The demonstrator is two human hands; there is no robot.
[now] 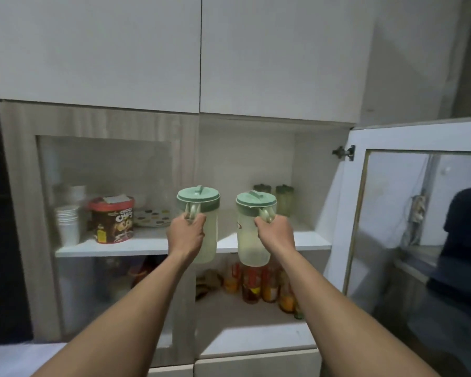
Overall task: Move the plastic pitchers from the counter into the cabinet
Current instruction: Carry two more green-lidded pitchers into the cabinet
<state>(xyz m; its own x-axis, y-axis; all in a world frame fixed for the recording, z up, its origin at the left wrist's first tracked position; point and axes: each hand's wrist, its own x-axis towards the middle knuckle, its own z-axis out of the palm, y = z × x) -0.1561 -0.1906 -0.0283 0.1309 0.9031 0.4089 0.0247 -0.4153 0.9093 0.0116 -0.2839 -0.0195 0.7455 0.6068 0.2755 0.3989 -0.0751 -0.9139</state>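
Two pitchers: held upright, side by side, before the open cabinet (305, 170), level with its white shelf (310, 242)
Left hand (186, 233): gripping left pitcher (206, 229) by its handle
Right hand (275, 233): gripping right pitcher (249, 235) by its handle
Lids: green, on both

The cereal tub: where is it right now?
Head view, left side: the cereal tub stands on the cabinet's middle shelf behind the closed glass door, between the stacked cups and the left pitcher.
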